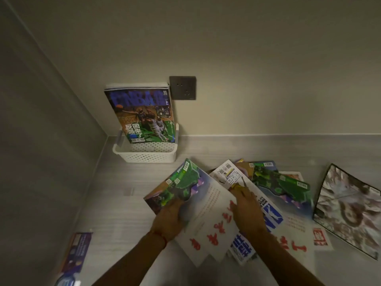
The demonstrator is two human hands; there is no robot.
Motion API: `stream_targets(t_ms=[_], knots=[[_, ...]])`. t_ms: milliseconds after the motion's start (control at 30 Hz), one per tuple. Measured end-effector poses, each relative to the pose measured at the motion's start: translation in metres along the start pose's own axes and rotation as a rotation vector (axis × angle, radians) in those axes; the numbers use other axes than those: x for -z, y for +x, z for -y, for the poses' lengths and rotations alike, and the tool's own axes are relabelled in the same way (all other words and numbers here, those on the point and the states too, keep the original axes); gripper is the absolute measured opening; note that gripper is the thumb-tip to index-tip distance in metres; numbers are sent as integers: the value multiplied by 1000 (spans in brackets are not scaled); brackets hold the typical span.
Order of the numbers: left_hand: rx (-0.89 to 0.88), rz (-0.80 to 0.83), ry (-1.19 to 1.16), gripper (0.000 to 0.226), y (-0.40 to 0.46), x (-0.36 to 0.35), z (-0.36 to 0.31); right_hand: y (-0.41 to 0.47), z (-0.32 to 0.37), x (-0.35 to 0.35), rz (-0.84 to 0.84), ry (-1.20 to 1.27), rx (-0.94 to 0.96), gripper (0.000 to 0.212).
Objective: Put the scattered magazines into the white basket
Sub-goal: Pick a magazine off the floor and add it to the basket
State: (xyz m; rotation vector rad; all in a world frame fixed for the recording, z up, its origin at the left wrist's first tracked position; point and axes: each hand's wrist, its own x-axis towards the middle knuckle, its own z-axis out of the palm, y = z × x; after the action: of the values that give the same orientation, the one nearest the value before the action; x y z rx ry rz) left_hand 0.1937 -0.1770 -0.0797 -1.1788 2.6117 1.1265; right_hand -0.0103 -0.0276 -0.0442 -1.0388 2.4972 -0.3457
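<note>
A white basket [144, 155] in the far left corner already holds upright magazines [142, 114]; several more [278, 182] lie scattered on the floor to the right; the left hand [168, 219] grips one magazine [185, 182]; the right hand [247, 211] presses flat on it.
</note>
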Motion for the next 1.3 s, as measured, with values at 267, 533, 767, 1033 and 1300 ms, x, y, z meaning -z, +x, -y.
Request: stream_targets(t_ms=[267,533,767,1033,1300], knots=[[-477,-313,439,72,12,58,-96,8,13,116,28,245,464,20],[-351,-286,-220,24,8,111,-110,18,23,160,-506,556,366,33],[-114,-253,-828,29,-8,138,-84,14,42,110,173,1033,-198,30],[-111,-245,-849,31,-15,167,-23,20,89,87,-96,535,291,22],[-97,-643,-434,19,26,271,7,86,192,128,-470,378,438,15]])
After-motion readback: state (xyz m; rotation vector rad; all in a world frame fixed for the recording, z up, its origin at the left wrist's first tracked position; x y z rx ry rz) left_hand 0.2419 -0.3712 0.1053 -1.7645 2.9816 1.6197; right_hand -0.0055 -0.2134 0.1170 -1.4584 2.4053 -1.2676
